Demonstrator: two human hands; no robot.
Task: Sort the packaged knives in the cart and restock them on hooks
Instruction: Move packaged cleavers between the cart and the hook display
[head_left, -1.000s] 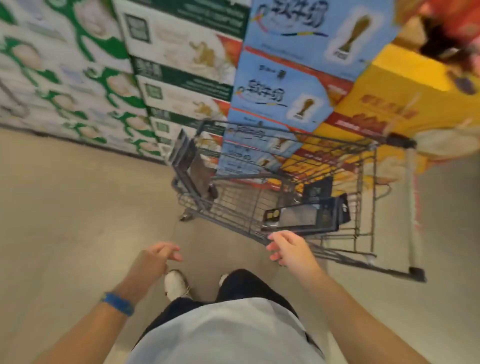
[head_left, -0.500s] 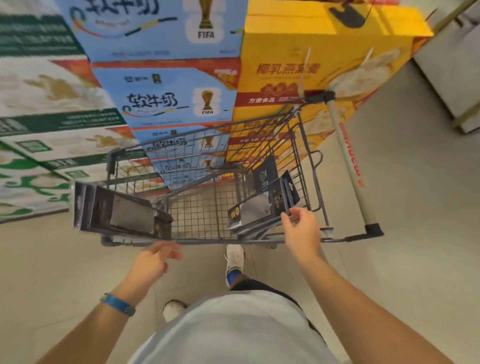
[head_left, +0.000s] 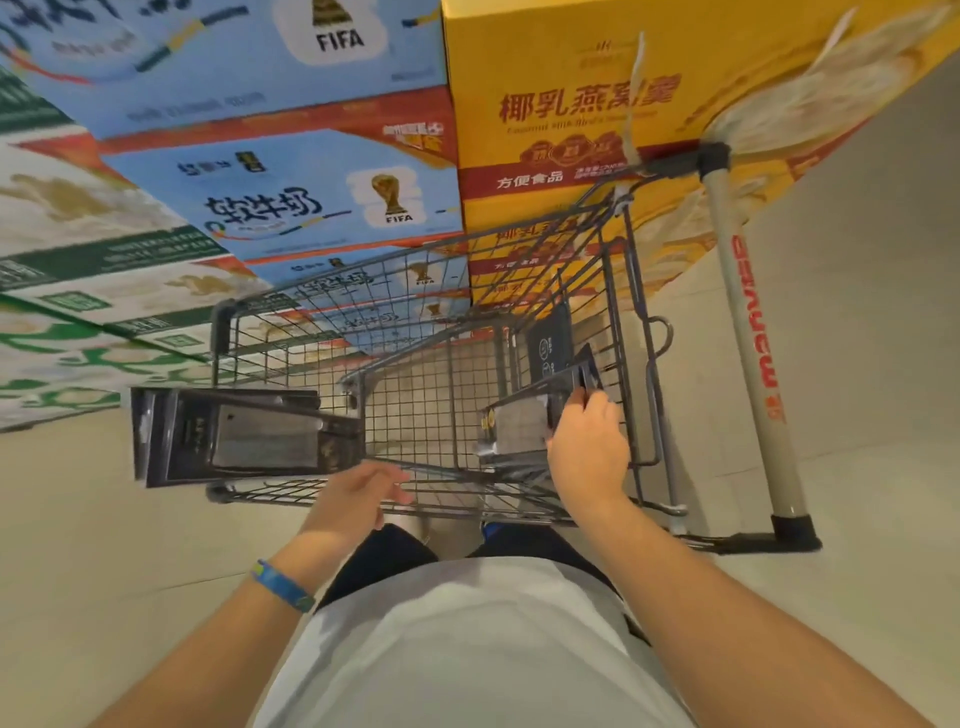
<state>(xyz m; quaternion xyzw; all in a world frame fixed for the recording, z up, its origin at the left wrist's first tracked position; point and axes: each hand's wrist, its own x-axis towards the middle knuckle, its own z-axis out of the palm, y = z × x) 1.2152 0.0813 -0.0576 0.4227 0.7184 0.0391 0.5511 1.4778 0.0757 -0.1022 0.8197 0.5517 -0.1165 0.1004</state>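
Wire cart (head_left: 748, 338) from above, against stacked cartons (head_left: 311, 197). Right hand (head_left: 587, 452) inside the basket, fingers curled on the edge of a packaged knife (head_left: 519, 426) at the handle end; stack of packaged knives (head_left: 234, 436) jutting over the opposite end. Left hand (head_left: 358, 493) empty, fingers loosely apart, just over the near rim.

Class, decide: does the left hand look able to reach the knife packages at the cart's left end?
Probably yes: the left hand is open, holds nothing and sits just beside those knife packages, with nothing visible between them.
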